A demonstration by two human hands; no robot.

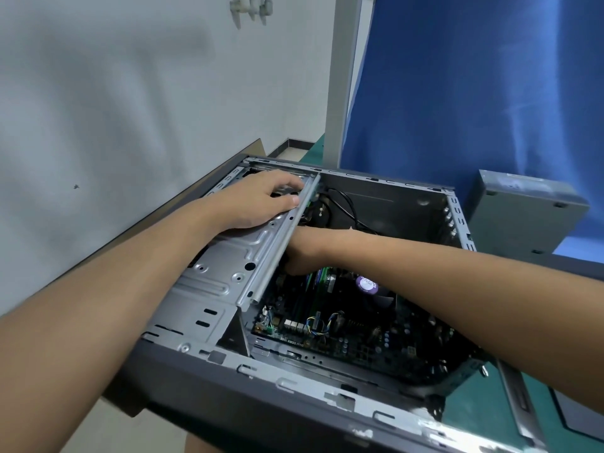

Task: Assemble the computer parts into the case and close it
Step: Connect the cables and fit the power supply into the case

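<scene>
left hand [258, 199] grips drive cage [228, 266], right hand [304, 251] beneath it

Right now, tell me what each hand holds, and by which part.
Left hand holds the cage at the far end of its rail edge. Right hand reaches under the cage, fingers hidden: cannot tell.

Green table [470, 426]: open computer case [294, 397], grey panel [578, 420] beside.

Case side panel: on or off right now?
Off. The case lies open side up, motherboard exposed; left hand holds the drive cage inside.
</scene>
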